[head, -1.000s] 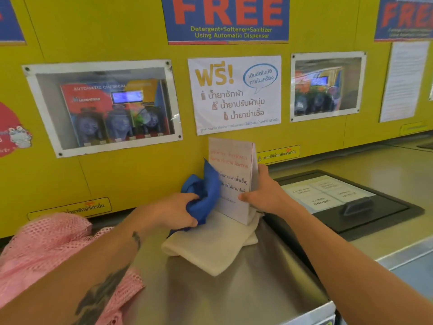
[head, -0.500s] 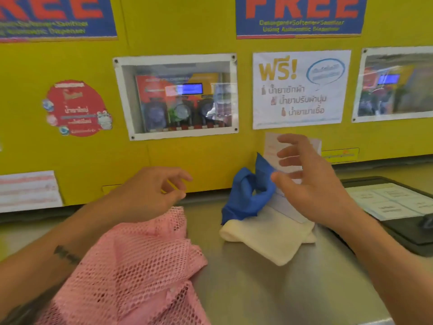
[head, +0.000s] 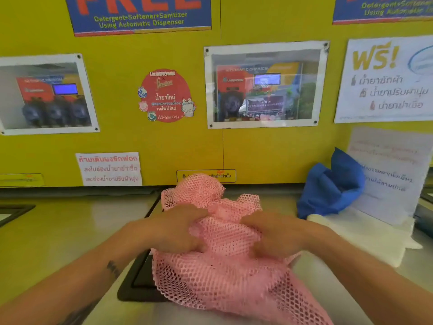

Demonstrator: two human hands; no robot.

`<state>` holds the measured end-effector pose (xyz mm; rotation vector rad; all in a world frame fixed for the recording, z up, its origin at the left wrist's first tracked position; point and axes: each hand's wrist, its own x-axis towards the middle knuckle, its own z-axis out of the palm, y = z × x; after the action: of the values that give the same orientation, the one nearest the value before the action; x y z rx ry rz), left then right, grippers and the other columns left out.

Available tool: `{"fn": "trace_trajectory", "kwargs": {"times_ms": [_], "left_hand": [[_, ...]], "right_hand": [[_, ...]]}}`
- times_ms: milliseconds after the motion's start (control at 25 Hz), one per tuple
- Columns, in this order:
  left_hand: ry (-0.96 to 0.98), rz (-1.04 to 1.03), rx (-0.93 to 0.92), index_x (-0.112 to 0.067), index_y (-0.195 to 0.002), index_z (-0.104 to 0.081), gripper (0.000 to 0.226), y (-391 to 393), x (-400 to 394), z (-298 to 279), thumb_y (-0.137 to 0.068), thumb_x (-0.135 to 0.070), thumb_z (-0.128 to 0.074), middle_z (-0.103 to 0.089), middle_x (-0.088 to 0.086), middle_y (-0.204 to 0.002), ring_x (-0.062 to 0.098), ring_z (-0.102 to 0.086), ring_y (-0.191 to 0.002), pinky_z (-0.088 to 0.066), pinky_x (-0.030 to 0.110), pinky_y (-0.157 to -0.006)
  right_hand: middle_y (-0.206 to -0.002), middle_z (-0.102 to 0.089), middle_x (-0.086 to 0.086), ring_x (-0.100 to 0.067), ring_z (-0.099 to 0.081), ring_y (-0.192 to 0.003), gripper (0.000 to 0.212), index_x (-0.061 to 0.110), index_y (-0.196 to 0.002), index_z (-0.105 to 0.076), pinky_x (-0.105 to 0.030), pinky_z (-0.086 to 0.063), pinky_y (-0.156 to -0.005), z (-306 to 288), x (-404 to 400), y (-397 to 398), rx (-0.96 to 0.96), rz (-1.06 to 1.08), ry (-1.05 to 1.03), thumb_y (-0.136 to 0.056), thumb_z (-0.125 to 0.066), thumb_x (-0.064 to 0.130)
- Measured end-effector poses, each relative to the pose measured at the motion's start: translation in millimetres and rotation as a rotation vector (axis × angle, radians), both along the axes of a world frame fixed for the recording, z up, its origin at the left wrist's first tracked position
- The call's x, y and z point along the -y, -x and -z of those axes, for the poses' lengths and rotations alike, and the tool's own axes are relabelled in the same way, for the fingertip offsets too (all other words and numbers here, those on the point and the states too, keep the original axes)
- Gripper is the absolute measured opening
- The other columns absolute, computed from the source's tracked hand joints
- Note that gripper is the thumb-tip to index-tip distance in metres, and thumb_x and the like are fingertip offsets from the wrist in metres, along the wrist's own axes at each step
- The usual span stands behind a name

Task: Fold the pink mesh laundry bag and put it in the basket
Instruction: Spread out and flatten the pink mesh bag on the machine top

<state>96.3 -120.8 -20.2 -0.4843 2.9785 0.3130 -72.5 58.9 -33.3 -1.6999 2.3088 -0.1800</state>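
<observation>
The pink mesh laundry bag [head: 225, 273] lies crumpled on the metal machine top [head: 328, 296] in front of me, bunched up toward the yellow wall. My left hand [head: 173, 231] rests on its left side with fingers curled into the mesh. On its right side, my right hand [head: 276, 233] grips the mesh the same way. Both hands look blurred. No basket is in view.
A blue cloth [head: 332, 184] and a white folded towel [head: 365, 235] lie at the right, beside a standing paper notice [head: 393, 174]. A black lid frame [head: 138, 282] sits partly under the bag. The yellow wall [head: 164, 146] with windows and signs runs close behind.
Both hands left the blue cloth and the notice and came down onto the pink mesh bag. My view swung left, so the bag now sits in the middle.
</observation>
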Motion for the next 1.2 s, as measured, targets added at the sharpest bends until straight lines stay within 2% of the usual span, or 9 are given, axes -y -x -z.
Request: {"fn": "trace_trajectory", "kwargs": {"times_ms": [200, 320, 480, 680, 800, 920, 1040, 1120, 1200], "left_hand": [[0.078, 0.016, -0.439, -0.029, -0.106, -0.065, 0.021, -13.4, 39.0, 6.1, -0.088, -0.026, -0.055, -0.066, -0.009, -0.101, 0.011, -0.058, -0.092, -0.05, 0.041, -0.087], [0.035, -0.015, -0.632, -0.023, -0.108, -0.069, 0.024, -21.0, 53.1, 5.2, -0.09, -0.02, -0.053, -0.069, -0.008, -0.1, 0.012, -0.06, -0.09, -0.049, 0.035, -0.083], [-0.188, -0.068, -0.566, -0.03, -0.125, -0.063, 0.037, -34.0, 63.6, 5.3, -0.092, -0.016, -0.055, -0.061, -0.019, -0.121, 0.0, -0.057, -0.103, -0.04, 0.021, -0.086], [-0.194, -0.13, -0.666, -0.028, -0.103, -0.07, 0.04, -34.9, 71.4, -2.2, -0.088, 0.001, -0.047, -0.062, -0.016, -0.085, 0.0, -0.05, -0.053, -0.034, 0.013, -0.051], [0.06, -0.213, -0.616, -0.024, -0.106, -0.071, 0.04, -39.5, 89.8, -1.5, -0.087, 0.0, -0.045, -0.062, -0.009, -0.102, 0.007, -0.056, -0.081, -0.043, 0.025, -0.071], [0.064, -0.278, -0.575, -0.033, -0.094, -0.064, 0.035, -56.5, 111.9, -1.0, -0.087, -0.003, -0.048, -0.06, -0.007, -0.1, 0.019, -0.057, -0.099, -0.044, 0.034, -0.081], [-0.117, -0.18, -0.703, -0.033, -0.1, -0.063, 0.028, -62.0, 102.7, -4.6, -0.092, -0.011, -0.048, -0.06, -0.009, -0.106, 0.007, -0.055, -0.101, -0.041, 0.03, -0.083], [-0.236, -0.104, -0.688, -0.032, -0.118, -0.061, 0.028, -55.8, 83.2, -6.3, -0.095, -0.034, -0.046, -0.056, -0.014, -0.12, 0.002, -0.05, -0.112, -0.039, 0.026, -0.093], [-0.203, -0.052, -0.539, -0.033, -0.132, -0.054, 0.041, -45.7, 69.5, 1.7, -0.094, -0.048, -0.05, -0.049, -0.015, -0.132, 0.002, -0.045, -0.122, -0.036, 0.028, -0.102]], "right_hand": [[-0.091, -0.065, -0.001, -0.028, -0.06, -0.085, 0.008, 0.024, -0.073, -0.048, -0.04, -0.051, -0.068, -11.9, 17.8, 19.7, -0.305, 0.258, 0.25, -0.08, -0.052, 0.024], [-0.096, -0.067, -0.003, -0.027, -0.064, -0.087, 0.014, 0.02, -0.089, -0.062, -0.043, -0.056, -0.074, -35.9, 16.6, 33.8, -0.419, 0.391, 0.111, -0.083, -0.049, 0.019], [-0.148, -0.047, -0.001, -0.026, -0.046, -0.134, 0.048, 0.021, -0.14, -0.05, -0.036, -0.039, -0.109, -59.7, 34.7, 23.5, -0.161, 0.328, 0.103, -0.092, -0.049, 0.014], [-0.16, -0.031, 0.002, -0.02, -0.034, -0.144, 0.063, 0.023, -0.153, -0.031, -0.029, -0.028, -0.11, -43.8, 94.4, -13.7, 0.025, 0.1, 0.32, -0.095, -0.055, 0.02], [-0.16, -0.031, 0.003, -0.02, -0.033, -0.144, 0.065, 0.027, -0.155, -0.026, -0.029, -0.032, -0.108, -23.5, 117.8, -17.4, 0.105, 0.065, 0.124, -0.095, -0.052, 0.023], [-0.151, -0.044, 0.005, -0.02, -0.043, -0.135, 0.051, 0.031, -0.148, -0.038, -0.037, -0.036, -0.111, -21.0, 119.1, -19.6, -0.03, -0.06, -0.2, -0.097, -0.045, 0.035], [-0.117, -0.06, 0.011, -0.013, -0.057, -0.106, 0.038, 0.028, -0.13, -0.058, -0.035, -0.049, -0.087, -44.2, 116.7, -14.9, 0.149, 0.007, 0.012, -0.091, -0.058, 0.032], [-0.127, -0.053, 0.004, -0.018, -0.054, -0.114, 0.051, 0.032, -0.136, -0.052, -0.038, -0.049, -0.089, -45.9, 129.5, -4.6, 0.117, 0.093, 0.276, -0.088, -0.062, 0.019], [-0.141, -0.041, -0.006, -0.03, -0.044, -0.127, 0.071, 0.038, -0.146, -0.039, -0.047, -0.047, -0.098, -36.7, 147.9, 0.7, -0.109, 0.105, 0.266, -0.085, -0.065, 0.015]]}}
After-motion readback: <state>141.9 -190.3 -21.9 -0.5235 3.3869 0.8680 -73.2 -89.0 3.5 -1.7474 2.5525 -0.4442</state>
